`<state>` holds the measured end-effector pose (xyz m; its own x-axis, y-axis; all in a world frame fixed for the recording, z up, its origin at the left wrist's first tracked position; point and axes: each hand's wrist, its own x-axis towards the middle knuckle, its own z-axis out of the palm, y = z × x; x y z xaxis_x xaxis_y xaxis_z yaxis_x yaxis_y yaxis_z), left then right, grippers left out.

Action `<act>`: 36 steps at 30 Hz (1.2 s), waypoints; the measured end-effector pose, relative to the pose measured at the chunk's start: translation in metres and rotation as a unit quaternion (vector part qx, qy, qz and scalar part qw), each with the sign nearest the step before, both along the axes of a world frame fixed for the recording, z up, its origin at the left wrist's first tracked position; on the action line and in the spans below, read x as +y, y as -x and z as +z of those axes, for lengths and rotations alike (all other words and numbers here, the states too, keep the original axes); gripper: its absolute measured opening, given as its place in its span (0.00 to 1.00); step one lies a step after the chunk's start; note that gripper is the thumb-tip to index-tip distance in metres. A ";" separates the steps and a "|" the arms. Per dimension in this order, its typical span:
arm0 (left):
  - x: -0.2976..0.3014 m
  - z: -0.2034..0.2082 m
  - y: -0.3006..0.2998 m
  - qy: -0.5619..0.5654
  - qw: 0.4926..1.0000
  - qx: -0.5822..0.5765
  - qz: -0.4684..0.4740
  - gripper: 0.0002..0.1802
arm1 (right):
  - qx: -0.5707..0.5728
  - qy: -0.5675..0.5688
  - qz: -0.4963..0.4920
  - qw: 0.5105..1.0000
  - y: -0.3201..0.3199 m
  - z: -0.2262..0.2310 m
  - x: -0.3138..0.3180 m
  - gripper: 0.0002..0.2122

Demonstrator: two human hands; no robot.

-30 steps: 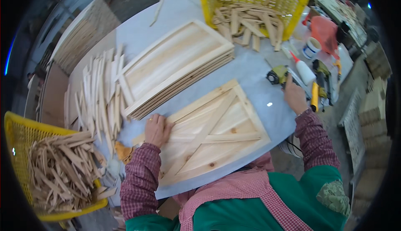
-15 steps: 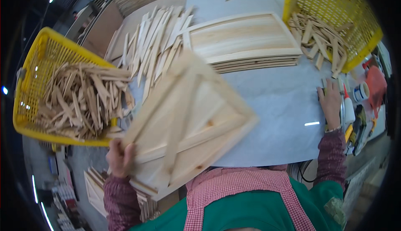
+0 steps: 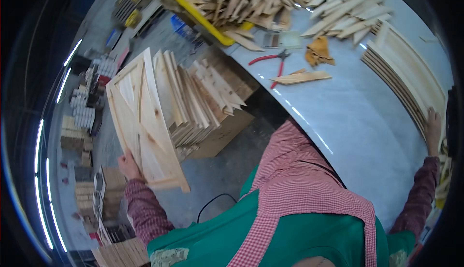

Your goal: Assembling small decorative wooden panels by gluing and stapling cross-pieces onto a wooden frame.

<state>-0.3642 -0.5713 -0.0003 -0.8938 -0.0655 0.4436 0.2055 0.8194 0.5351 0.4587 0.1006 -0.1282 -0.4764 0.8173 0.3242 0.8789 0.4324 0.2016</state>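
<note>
My left hand (image 3: 129, 165) is closed on the edge of a pale wooden panel (image 3: 147, 117) with a raised frame and crossed strips. The panel is held tilted upright, off the table's left side, in front of several similar panels (image 3: 181, 103) standing on edge. My right hand (image 3: 433, 124) rests with fingers stretched on the near end of a stack of framed wooden panels (image 3: 411, 69) at the table's right.
The blue-grey table (image 3: 348, 107) bears red-handled pliers (image 3: 275, 62), an orange-brown cloth (image 3: 319, 52), a wood offcut (image 3: 302, 77) and a heap of strips (image 3: 343, 8). A yellow basket (image 3: 193, 13) full of wood scraps is at the back. Cardboard boxes (image 3: 220, 134) stand beneath the upright panels.
My view has swung left. The panel in my left hand has moved from over the table to the panels standing at its left. My right hand has gone from the tabletop to the stack.
</note>
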 end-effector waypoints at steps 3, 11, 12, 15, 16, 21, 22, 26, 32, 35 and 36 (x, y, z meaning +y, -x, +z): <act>0.005 -0.001 0.020 0.004 0.996 -0.014 0.085 0.25 | -0.002 -0.045 0.072 0.996 0.050 0.020 -0.048 0.31; -0.035 -0.055 0.252 0.299 0.949 -0.086 -0.048 0.43 | 0.041 -0.027 0.091 0.995 0.115 0.071 -0.209 0.33; -0.074 -0.045 0.282 0.230 0.972 -0.024 -0.050 0.41 | 0.056 -0.020 0.111 0.992 0.122 0.075 -0.219 0.32; 0.039 -0.047 0.237 0.194 0.965 -0.171 0.040 0.35 | 0.041 0.003 0.100 0.994 0.154 0.093 -0.289 0.28; 0.076 -0.036 0.217 0.357 0.926 -0.124 0.012 0.34 | 0.039 0.023 0.092 0.995 0.163 0.094 -0.307 0.27; 0.182 0.020 0.147 0.284 0.931 0.131 -0.189 0.25 | 0.084 0.101 0.107 0.986 0.169 0.077 -0.353 0.23; 0.211 0.019 0.124 0.233 0.918 0.174 -0.268 0.22 | 0.098 0.112 0.106 0.983 0.169 0.073 -0.360 0.23; 0.339 -0.006 -0.057 0.089 0.813 0.166 -0.551 0.14 | 0.168 0.125 0.062 0.976 0.170 0.036 -0.371 0.23; 0.409 -0.073 -0.240 0.111 0.603 0.028 -0.789 0.15 | 0.235 0.171 0.038 0.956 0.180 0.019 -0.346 0.21; 0.418 -0.110 -0.285 0.135 0.541 0.036 -0.829 0.16 | 0.309 0.216 0.052 0.925 0.170 0.019 -0.341 0.22; 0.425 -0.117 -0.296 0.147 0.533 0.051 -0.831 0.17 | 0.307 0.209 0.030 0.928 0.153 0.019 -0.341 0.22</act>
